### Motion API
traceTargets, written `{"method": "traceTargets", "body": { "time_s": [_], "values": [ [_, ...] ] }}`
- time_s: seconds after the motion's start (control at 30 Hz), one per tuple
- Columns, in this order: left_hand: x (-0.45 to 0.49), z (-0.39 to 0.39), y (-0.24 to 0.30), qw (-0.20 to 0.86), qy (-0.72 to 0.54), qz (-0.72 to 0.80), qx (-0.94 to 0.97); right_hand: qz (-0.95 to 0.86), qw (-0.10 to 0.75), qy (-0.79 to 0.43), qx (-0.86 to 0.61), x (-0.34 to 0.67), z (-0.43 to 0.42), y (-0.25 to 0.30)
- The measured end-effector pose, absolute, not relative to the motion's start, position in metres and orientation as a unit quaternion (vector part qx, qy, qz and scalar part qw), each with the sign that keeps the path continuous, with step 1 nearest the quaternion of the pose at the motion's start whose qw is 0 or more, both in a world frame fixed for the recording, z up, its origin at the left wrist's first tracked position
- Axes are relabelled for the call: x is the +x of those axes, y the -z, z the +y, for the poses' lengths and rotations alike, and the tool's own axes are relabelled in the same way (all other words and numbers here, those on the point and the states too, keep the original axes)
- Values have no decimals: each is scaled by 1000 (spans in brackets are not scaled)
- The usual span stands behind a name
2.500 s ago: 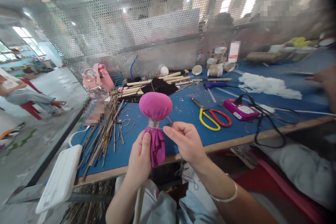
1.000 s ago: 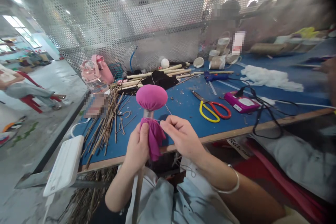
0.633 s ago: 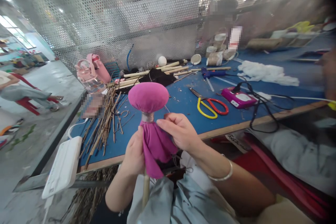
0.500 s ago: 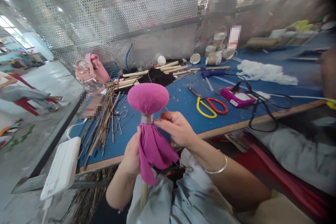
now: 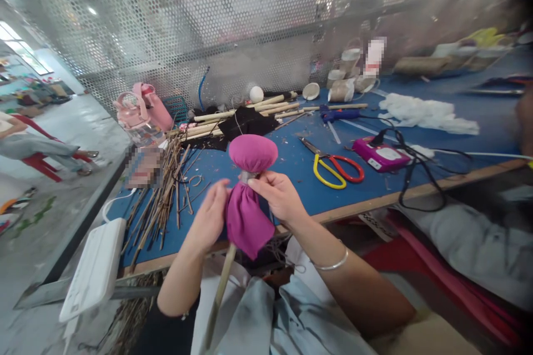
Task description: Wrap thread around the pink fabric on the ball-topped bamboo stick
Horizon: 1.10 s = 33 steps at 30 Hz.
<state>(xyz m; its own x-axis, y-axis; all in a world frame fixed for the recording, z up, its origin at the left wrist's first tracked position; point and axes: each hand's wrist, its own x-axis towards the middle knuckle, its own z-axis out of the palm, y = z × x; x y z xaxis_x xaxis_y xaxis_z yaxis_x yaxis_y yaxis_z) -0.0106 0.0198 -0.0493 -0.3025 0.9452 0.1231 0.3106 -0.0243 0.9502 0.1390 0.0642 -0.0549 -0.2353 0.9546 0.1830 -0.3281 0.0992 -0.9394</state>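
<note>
I hold up a stick (image 5: pixel 220 294) topped with a round ball wrapped in magenta cloth (image 5: pixel 252 153); the cloth is tied at the neck and hangs loose below. My left hand (image 5: pixel 210 219) is closed on the loose cloth and the stick from the left. My right hand (image 5: pixel 277 195) pinches at the tied neck just under the ball. All of this is in front of the blue table's near edge (image 5: pixel 358 212).
On the blue table lie yellow-and-red scissors (image 5: pixel 335 168), a magenta device (image 5: pixel 381 153) with black cables, a bundle of thin sticks (image 5: pixel 164 191), bamboo rods (image 5: pixel 245 112), black cloth, white wadding (image 5: pixel 425 113) and tape rolls. A perforated metal screen stands behind. A white box (image 5: pixel 94 272) sits at left.
The ball on the stick tilted right and moved away from the camera. My right hand went from pulling thread beside the neck to pinching the neck; my left slid along the cloth.
</note>
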Motion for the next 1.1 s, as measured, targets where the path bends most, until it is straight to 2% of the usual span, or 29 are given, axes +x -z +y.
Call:
{"method": "traceTargets", "body": {
  "time_s": [0.13, 0.33, 0.53, 0.73, 1.0, 1.1],
  "values": [
    [-2, 8, 27, 184, -567, 632, 494, -533, 538, -535, -374, 136, 56, 51],
    [33, -7, 37, 335, -475, 577, 574, -545, 566, -491, -377, 131, 38, 33],
    [27, -9, 41, 331, -501, 593, 536, -609, 540, -451, -367, 142, 39, 25],
    [21, -8, 36, 359, -521, 576, 518, -560, 502, -577, -319, 149, 38, 19],
    [21, -13, 28, 373, -527, 573, 505, -551, 512, -586, -303, 149, 45, 30],
    [20, -19, 23, 425, -511, 575, 477, -557, 509, -593, -282, 150, 49, 35]
  ]
}}
